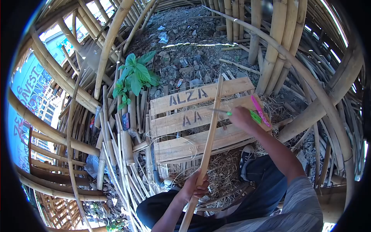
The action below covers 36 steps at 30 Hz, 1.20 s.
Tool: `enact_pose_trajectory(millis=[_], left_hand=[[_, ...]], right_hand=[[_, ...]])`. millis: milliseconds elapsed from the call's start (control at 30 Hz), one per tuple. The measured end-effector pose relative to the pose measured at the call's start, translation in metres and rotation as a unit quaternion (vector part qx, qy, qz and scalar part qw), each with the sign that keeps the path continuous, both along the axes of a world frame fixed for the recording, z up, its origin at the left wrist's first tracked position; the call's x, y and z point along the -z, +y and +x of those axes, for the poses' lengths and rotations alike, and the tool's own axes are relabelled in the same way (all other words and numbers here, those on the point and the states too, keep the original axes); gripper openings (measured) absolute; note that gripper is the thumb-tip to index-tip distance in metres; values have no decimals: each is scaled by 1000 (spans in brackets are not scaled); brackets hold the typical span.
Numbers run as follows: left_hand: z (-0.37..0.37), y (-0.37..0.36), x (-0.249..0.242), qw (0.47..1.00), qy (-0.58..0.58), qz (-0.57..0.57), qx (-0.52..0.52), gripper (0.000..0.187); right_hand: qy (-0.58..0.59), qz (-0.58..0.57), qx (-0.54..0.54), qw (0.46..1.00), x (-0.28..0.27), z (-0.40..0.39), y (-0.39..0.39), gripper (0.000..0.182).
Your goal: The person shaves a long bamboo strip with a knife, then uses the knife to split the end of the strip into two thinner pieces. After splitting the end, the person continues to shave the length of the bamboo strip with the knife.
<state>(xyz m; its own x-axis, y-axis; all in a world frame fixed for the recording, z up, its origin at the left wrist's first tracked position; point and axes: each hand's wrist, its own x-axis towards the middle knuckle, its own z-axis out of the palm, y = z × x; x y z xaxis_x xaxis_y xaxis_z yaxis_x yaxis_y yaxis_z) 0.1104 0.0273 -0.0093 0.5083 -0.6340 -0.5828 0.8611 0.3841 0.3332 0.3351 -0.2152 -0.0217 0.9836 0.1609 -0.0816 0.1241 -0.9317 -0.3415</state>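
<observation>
My left hand is wrapped round the lower part of a long split bamboo strip, which slants up and away over a wooden crate. In my right hand is a knife with a bright green handle, the fingers closed round it. Its thin blade points left and overlaps the upper part of the strip. The crate's slats carry dark stencilled letters. At its right end, beyond my right hand, lies a slim bright pink object.
Dry shavings cover the ground under the crate. Bamboo poles and thin strips lie to the left, with a phone on them. A leafy plant grows behind. Thick bamboo posts stand at the right.
</observation>
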Motion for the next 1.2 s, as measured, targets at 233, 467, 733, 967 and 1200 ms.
enact_pose_trajectory(millis=[233,467,733,967,1200], left_hand=[[-12,-13,11,997,-27,75,19,43],[-6,-15,11,977,-73,196,27,41],[-10,-9,-5,984,-61,166,37,41],[-4,-10,-4,995,-42,69,55,44],[-9,-10,4,998,2,-35,49,45]], right_hand=[[-36,-25,-26,999,19,23,-27,18],[-14,-80,-118,990,-13,-15,-7,16],[-155,-11,72,985,42,52,-82,15],[-81,19,-96,992,3,17,-61,19],[-81,-77,-31,993,9,16,-47,16]])
